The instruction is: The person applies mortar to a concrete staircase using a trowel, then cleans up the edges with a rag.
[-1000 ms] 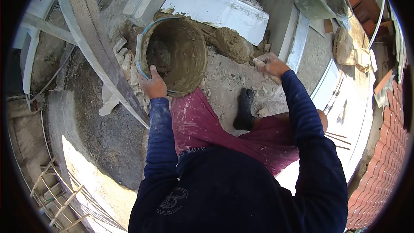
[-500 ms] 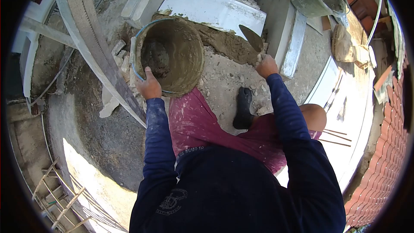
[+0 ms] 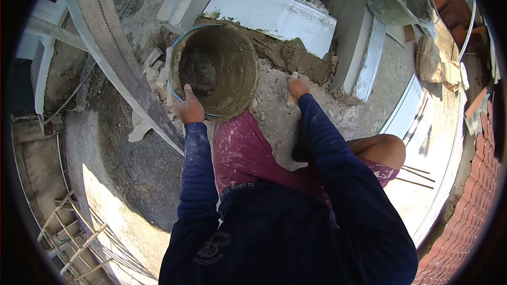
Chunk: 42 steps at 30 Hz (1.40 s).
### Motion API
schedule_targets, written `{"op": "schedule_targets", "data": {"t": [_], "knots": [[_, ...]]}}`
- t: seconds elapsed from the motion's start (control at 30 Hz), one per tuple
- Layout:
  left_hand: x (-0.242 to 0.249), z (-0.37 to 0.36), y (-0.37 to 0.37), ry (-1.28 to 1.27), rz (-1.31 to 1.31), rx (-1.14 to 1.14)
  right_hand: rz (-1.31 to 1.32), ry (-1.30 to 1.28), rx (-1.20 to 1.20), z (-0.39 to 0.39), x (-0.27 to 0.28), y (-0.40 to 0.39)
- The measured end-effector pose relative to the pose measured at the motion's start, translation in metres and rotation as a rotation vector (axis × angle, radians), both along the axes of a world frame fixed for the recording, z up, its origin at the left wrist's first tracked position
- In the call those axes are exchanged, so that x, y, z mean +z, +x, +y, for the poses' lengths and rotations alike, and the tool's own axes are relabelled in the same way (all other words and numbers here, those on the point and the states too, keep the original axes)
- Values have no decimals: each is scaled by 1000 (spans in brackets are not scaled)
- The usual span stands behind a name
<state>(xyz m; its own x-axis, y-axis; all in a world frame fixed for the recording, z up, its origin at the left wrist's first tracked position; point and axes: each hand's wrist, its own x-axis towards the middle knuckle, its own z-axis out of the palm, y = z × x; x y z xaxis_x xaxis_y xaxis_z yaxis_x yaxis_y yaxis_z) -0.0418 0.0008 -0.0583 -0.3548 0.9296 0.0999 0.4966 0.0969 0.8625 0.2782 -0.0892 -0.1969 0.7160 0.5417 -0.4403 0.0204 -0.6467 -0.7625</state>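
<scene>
My left hand [image 3: 189,107] is closed on the near-left rim of a mortar-smeared bucket [image 3: 240,68], thumb over the inside. The bucket tilts so its mouth faces me; a little wet mortar coats its bottom. My right hand [image 3: 299,85] is closed around the handle of a trowel, low in front of a bed of wet mortar [image 3: 317,68]. The trowel's blade cannot be made out against the mortar. Just behind that bed lies a white tiled step [image 3: 274,13], its front edge smeared with mortar.
A second bucket [image 3: 388,0] stands at the upper right, near a crumpled paper bag [image 3: 430,60]. Concrete rubble [image 3: 153,71] lies left of the bucket, beside a curved grey beam [image 3: 113,47]. Red roof tiles [image 3: 467,206] run along the right edge.
My right hand has moved left and a little down with the trowel, whose raised blade no longer shows. Mortar is now heaped by the step. My left hand still grips the bucket.
</scene>
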Motion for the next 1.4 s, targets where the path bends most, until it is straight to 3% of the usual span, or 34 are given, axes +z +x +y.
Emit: {"op": "schedule_targets", "data": {"t": [0.13, 0.43, 0.53, 0.63, 0.7, 0.83, 0.97, 1.03, 1.13, 1.17, 1.27, 1.4], "knots": [[6, -2, 5, 38, -9, 16, -283, -129, 261, 27, 47, -19], [11, -3, 6, -7, 12, 41, -439, -107, 543, 48, 57, -22], [11, -2, 7, 2, -5, 27, -511, 100, 257, 51, 67, -42], [14, -4, 5, -12, -29, -3, -203, 85, 469, 67, 27, -29], [13, -3, 4, -35, -32, -3, 78, 115, 279, 68, -21, -18], [0, 4, -9, -18, 8, 6, 358, 204, 13, 18, 4, -3], [2, 8, -11, -80, 27, 38, 389, 201, -163, -41, 4, 23], [6, 7, -11, -59, -57, -3, 421, 170, -256, -62, 32, 31], [-14, 12, -12, 56, 35, 71, 358, 213, -343, -70, 43, 34], [-24, 14, -16, 109, 105, 118, 53, 152, -263, -74, 17, 41], [-24, 13, -17, 69, 96, 74, -183, -4, -119, -83, 14, 47], [-21, 9, -12, 39, 32, 84, -507, -72, -172, -75, 44, 33]]}}
